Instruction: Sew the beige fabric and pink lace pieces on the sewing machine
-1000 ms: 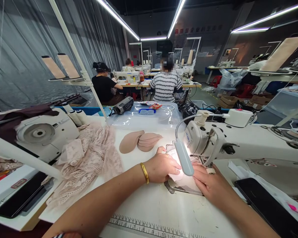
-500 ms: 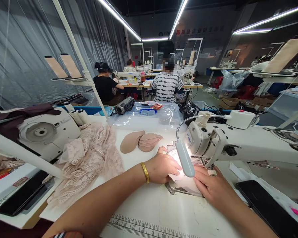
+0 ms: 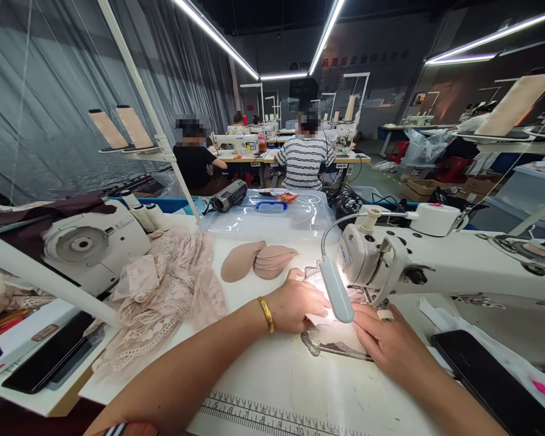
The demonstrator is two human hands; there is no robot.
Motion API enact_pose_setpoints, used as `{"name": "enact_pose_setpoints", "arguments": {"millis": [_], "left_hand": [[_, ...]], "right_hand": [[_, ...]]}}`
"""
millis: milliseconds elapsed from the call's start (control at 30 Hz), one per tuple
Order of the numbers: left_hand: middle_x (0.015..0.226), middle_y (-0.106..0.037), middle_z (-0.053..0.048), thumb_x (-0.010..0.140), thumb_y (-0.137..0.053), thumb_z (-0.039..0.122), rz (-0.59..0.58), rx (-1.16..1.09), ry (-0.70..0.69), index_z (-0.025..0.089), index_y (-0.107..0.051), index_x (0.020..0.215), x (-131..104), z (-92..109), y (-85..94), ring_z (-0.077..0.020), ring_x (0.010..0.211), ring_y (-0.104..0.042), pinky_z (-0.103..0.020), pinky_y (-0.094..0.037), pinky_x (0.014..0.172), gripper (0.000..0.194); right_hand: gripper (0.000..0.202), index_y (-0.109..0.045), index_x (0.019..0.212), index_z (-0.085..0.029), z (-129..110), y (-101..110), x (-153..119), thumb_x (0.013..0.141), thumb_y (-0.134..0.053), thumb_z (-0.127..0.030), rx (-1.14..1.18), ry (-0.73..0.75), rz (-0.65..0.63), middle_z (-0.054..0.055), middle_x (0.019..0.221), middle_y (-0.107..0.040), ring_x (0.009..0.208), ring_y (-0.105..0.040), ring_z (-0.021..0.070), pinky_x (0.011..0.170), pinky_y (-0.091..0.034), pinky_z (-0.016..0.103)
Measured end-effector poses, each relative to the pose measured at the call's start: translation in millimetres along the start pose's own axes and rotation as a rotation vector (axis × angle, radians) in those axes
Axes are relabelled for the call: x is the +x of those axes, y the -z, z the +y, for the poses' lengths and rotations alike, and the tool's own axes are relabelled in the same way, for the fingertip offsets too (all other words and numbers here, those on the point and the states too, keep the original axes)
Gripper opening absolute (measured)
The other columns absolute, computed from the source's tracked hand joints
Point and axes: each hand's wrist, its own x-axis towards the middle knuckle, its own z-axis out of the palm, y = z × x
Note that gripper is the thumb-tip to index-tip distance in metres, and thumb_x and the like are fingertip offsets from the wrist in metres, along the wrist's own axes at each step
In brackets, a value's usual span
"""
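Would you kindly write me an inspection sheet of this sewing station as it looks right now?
Surface: white table with a printed ruler along its near edge.
Job's things: pale fabric piece under the sewing machine head, lit by its gooseneck lamp.
Clutter: stacked beige bra cups, pink lace, clear plastic box, two black phones.
Grips: left hand and right hand both press flat on the fabric.
Cables: black tangle behind the machine.
Surroundings: people seated at other machines, backs turned; grey curtain at left.
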Motion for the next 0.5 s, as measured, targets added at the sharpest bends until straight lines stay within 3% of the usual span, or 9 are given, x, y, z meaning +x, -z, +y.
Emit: {"name": "enact_pose_setpoints", "arguments": {"millis": [167, 300, 500], "left_hand": [[0.105, -0.078, -0.003, 0.082, -0.061, 0.014, 0.024, -0.021, 0.004, 0.025, -0.074, 0.091, 0.3, -0.9, -1.8, -0.0225, 0.095, -0.064, -0.05, -0.024, 0.099, 0.019], [0.102, -0.078, -0.003, 0.083, -0.06, 0.014, 0.034, -0.024, 0.01, 0.024, -0.073, 0.087, 0.7, -1.2, -3.6, -0.0237, 0.097, -0.064, -0.05, -0.024, 0.098, 0.016], [0.107, -0.077, -0.003, 0.081, -0.063, 0.013, 0.013, -0.026, 0.026, 0.024, -0.073, 0.091, 0.8, 1.3, -3.3, -0.0239, 0.096, -0.064, -0.049, -0.026, 0.097, 0.018]], "right_hand": [[0.025, -0.064, 0.117, -0.029, -4.6, 5.2, -0.7, 0.105, -0.042, -0.03, 0.051, -0.042, 0.173, 0.005, 0.098, -0.075, 0.082, -0.07, 0.0253, 0.083, -0.057, 0.044], [0.025, -0.064, 0.109, -0.024, -4.1, 4.3, -0.5, 0.107, -0.04, -0.033, 0.113, -0.111, 0.264, 0.011, 0.107, -0.071, 0.097, -0.069, 0.0282, 0.072, -0.058, 0.039], [0.024, -0.063, 0.111, -0.024, -6.9, 4.7, -0.2, 0.107, -0.041, -0.033, 0.174, -0.152, 0.225, 0.011, 0.114, -0.068, 0.099, -0.068, 0.027, 0.069, -0.056, 0.037]]}}
